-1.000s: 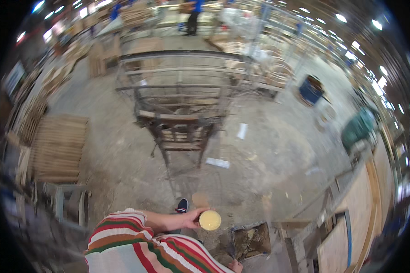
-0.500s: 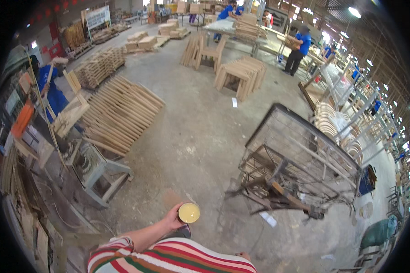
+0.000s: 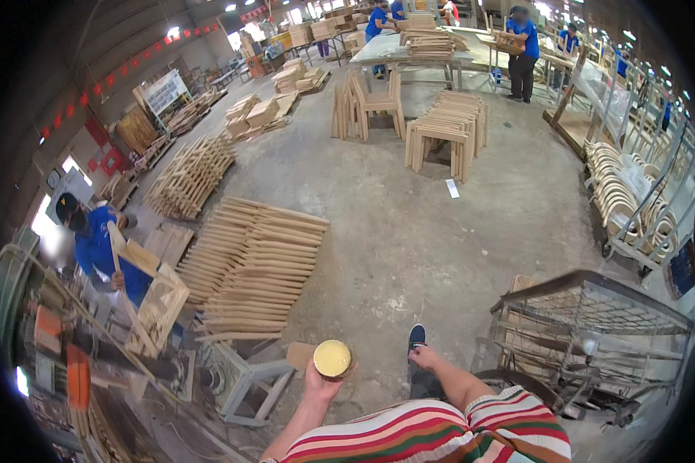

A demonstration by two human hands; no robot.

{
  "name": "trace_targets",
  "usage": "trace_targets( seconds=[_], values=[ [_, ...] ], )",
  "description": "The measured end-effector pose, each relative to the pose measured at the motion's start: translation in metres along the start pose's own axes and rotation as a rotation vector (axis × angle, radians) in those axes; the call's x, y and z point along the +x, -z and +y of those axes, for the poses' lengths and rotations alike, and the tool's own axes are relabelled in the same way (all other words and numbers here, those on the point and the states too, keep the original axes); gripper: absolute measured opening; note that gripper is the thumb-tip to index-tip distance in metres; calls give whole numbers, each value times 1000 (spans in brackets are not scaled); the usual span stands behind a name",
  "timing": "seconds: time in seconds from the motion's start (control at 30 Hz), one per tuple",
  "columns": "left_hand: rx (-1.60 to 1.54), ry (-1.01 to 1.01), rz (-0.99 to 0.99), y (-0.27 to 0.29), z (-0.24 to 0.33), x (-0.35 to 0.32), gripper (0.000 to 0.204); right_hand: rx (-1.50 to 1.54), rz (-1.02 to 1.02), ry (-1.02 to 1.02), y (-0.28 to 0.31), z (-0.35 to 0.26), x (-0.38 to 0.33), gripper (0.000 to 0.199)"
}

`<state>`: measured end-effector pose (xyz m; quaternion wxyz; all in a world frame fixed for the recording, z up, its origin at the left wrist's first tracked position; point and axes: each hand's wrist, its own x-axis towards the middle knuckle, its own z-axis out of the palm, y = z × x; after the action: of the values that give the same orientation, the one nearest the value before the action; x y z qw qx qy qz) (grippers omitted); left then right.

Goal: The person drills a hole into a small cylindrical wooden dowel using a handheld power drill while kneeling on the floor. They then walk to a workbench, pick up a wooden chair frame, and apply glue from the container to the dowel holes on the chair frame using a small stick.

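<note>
My left hand [image 3: 322,386] is wrapped round the side of a small round cup [image 3: 333,359] in front of my body. Pale yellow stuff, with a smooth top, fills the cup, which is held upright. My right hand [image 3: 422,356] hangs lower over my leg, just above a dark shoe [image 3: 417,336]. Its fingers look curled in, and I see nothing in them. A striped knitted top [image 3: 409,432] covers my body below both hands.
Stacked wooden slats [image 3: 262,262] lie ahead to the left, beside a grey metal stand [image 3: 247,386]. A person in blue [image 3: 100,247] handles a wooden frame. To the right stands a wire-mesh trolley [image 3: 594,309]. Chair frames [image 3: 448,135] stand ahead on the concrete floor [image 3: 394,231].
The view has turned left, so the surroundings sit further right. My right arm and a shoe have come into sight. The cup stays in my left hand. The person at left shows more fully.
</note>
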<state>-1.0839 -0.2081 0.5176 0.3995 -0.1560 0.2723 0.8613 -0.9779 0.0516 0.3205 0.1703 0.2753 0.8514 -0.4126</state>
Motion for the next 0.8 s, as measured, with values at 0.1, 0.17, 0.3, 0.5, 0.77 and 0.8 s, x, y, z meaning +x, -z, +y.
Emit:
trace_targets(
  seconds=[0.1, 0.17, 0.3, 0.5, 0.77, 0.8],
  values=[
    [31, -109, 93, -2, 58, 41, 42, -115, -307, 45, 19, -36, 64, 43],
    [-35, -157, 171, -11, 82, 73, 40, -190, -401, 10, 59, -48, 112, 38],
    [-120, -214, 234, -54, 135, 161, 36, -303, -137, 89, 166, -91, 233, 38],
    [-193, -303, 213, -81, 228, 294, 40, -81, 6, 350, 251, -242, 403, 38],
    [-12, -362, -30, -117, 399, 487, 39, -109, 143, 145, 332, -292, 573, 36],
    [-6, -350, -19, -113, 429, 502, 39, -43, 62, -6, 321, -294, 587, 37]
  ],
)
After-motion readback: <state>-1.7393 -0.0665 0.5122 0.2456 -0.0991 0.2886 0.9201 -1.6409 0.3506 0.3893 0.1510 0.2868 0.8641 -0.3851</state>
